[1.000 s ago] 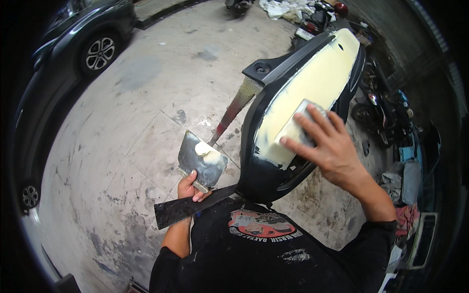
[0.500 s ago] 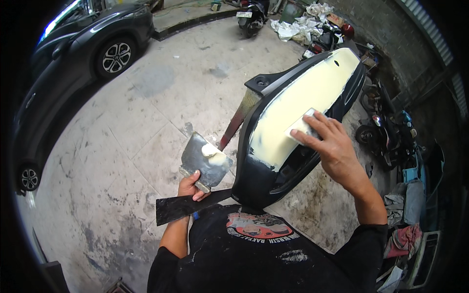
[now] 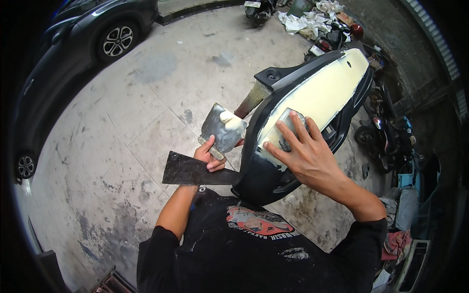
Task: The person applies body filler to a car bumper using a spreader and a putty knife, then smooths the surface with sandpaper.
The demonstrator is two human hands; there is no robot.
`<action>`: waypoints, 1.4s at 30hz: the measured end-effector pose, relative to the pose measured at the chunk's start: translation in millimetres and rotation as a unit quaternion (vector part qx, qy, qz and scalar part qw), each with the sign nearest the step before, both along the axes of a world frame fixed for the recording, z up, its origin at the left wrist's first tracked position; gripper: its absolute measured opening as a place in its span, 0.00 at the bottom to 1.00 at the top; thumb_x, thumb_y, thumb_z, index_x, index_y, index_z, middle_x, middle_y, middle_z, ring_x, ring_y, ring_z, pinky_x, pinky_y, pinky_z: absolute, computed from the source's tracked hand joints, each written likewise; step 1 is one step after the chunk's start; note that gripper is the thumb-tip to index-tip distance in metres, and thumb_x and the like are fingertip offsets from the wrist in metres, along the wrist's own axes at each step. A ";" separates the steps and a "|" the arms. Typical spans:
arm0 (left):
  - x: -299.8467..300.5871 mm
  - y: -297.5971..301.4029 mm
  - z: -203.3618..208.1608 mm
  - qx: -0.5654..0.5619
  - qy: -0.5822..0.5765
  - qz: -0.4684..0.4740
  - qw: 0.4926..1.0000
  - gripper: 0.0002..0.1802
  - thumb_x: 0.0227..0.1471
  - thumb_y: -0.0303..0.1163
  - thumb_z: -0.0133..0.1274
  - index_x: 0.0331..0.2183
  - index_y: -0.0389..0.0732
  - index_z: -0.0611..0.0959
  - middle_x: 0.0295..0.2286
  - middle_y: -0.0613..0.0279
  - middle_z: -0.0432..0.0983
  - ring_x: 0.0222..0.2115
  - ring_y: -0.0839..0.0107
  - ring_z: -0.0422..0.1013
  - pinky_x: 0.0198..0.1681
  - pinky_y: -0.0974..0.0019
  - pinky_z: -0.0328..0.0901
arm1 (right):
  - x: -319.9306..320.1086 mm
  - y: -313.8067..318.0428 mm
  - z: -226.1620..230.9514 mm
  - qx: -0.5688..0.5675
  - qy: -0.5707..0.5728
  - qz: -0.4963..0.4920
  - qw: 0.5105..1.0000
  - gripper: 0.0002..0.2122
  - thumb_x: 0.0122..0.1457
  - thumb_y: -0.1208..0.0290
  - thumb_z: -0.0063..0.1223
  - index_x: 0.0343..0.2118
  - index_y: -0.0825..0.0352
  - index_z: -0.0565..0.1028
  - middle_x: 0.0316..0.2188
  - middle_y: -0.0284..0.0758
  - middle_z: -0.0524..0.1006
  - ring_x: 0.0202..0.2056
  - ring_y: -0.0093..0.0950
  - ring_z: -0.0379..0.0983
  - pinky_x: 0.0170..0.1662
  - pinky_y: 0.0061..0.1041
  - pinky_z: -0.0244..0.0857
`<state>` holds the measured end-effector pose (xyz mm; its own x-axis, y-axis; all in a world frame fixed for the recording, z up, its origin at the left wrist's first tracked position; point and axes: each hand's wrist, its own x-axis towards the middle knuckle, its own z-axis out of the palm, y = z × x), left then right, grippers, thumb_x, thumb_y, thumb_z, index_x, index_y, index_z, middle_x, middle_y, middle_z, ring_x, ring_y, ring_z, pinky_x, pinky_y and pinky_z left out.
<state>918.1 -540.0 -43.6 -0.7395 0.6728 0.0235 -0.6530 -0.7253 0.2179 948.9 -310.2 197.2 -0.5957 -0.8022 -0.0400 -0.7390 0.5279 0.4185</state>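
A black car bumper stands in front of me, a long coat of pale yellow putty covering much of its face. Against the lower part of that coat, my right hand presses a flat, greyish spreader, fingers spread over it. My left hand grips a grey putty plate by its thick edge, close to the bumper's left side. A cream lump of putty sits on the plate. Below the left hand, a flat black strip juts left from the bumper's near end.
A dark grey car is parked at the left on the stained concrete floor. Motorcycles line the right side, near a pile of crumpled white sheets. Cloths and loose panels lie at the lower right.
My right hand has slid the spreader down and left over the putty coat. My left hand and the plate have moved up and right, closer to the bumper.
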 end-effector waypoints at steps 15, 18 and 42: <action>0.1 0.6 -11.0 0.109 0.015 -0.052 0.993 0.36 0.63 0.55 0.28 0.56 0.33 0.63 0.48 0.38 0.70 0.06 0.81 0.58 0.09 0.78 0.54 | 40.0 -5.2 -8.9 0.008 -0.040 -0.081 0.996 0.20 0.47 0.70 0.54 0.47 0.57 0.75 0.53 0.45 0.66 0.57 0.52 0.58 0.50 0.49 0.55; 0.0 2.3 -14.1 0.111 0.005 -0.050 0.993 0.36 0.63 0.55 0.27 0.56 0.34 0.63 0.49 0.38 0.69 0.06 0.81 0.58 0.09 0.78 0.54 | 44.3 0.2 -5.1 0.006 -0.040 -0.087 0.995 0.20 0.47 0.69 0.54 0.47 0.56 0.75 0.53 0.45 0.66 0.57 0.53 0.58 0.51 0.50 0.54; 2.3 10.8 -10.5 0.108 0.020 0.003 0.994 0.33 0.63 0.52 0.28 0.57 0.34 0.60 0.48 0.38 0.70 0.06 0.81 0.58 0.09 0.78 0.55 | 49.8 4.9 -10.9 0.017 -0.025 -0.086 0.996 0.21 0.47 0.71 0.53 0.48 0.52 0.74 0.54 0.41 0.65 0.59 0.51 0.56 0.54 0.50 0.53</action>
<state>920.4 -529.2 -54.2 -0.7390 0.6446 0.1958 -0.6427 -0.7617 0.0820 998.7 -305.2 186.3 -0.7209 -0.6860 -0.0985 -0.6591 0.6349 0.4031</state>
